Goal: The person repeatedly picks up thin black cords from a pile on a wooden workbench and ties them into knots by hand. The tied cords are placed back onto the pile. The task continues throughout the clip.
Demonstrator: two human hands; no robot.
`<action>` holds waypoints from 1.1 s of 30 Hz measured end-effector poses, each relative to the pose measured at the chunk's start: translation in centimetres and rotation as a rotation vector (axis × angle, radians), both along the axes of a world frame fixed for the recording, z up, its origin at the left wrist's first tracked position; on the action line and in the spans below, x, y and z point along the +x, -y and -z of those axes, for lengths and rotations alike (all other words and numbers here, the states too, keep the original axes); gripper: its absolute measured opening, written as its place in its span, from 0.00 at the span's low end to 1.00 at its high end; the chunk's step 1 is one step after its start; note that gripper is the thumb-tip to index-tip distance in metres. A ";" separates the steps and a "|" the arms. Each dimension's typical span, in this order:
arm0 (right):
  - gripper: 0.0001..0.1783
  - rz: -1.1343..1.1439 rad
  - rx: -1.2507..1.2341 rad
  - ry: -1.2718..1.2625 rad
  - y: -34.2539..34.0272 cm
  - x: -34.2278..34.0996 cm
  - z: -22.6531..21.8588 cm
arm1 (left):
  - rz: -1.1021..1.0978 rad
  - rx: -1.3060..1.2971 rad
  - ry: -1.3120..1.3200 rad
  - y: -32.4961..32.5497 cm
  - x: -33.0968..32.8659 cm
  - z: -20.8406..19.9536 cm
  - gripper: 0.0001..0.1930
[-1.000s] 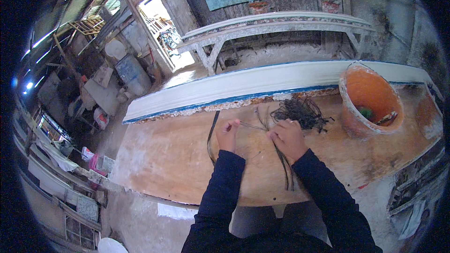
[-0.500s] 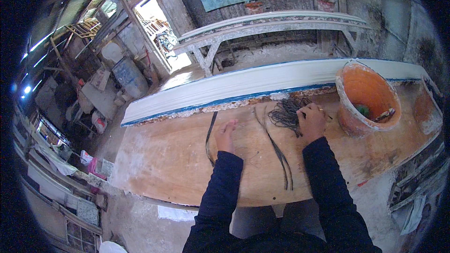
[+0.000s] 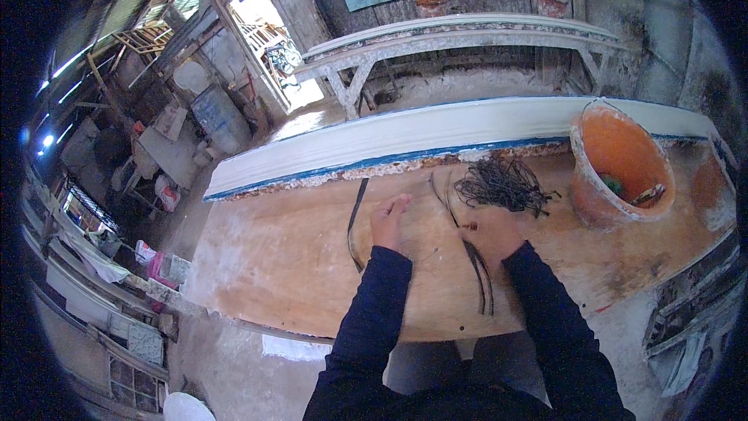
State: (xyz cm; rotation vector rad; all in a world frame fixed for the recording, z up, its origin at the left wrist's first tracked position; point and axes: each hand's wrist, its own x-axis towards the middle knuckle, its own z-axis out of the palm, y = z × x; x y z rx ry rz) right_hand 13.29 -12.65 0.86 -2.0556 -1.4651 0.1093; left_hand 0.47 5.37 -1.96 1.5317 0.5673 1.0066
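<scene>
My left hand [image 3: 389, 220] hovers over the wooden board [image 3: 257, 265], its fingers drawn together; whatever is in them, if anything, is too small to see. To its right, my right hand [image 3: 497, 232] is somewhat blurred, with curled fingertips pointing left above a pair of long dark strips [image 3: 475, 265]. Anything it pinches cannot be made out. Beyond this hand lies a tangled heap of thin black cords [image 3: 505, 185]. One more dark strip [image 3: 355, 226] curves across the board left of my left hand.
An orange bucket [image 3: 615, 160], crusted white, stands on the board at right with some things inside. A long white moulding [image 3: 389, 139] with a blue edge runs along the board's far side. Farther back are a white bench [image 3: 460, 47] and a blue barrel [image 3: 220, 118].
My right hand has left the black cord heap and come left and nearer, over the dark strips. My left hand's fingers look more drawn in. The whole view has shifted slightly.
</scene>
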 end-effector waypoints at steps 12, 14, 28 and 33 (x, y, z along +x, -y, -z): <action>0.12 0.052 -0.033 -0.057 -0.2 -1.5 0.0 | 0.096 0.189 -0.147 0.8 0.4 1.0 0.08; 0.11 0.077 -0.032 -0.090 -0.5 -1.3 0.8 | 0.105 0.222 -0.190 1.3 0.5 0.7 0.08; 0.09 0.107 0.092 -0.128 -1.0 -1.1 1.6 | 0.188 0.624 -0.341 2.8 0.9 1.0 0.13; 0.13 0.145 0.263 -0.232 -1.4 -1.0 2.1 | 0.105 0.691 -0.350 3.2 0.9 0.5 0.17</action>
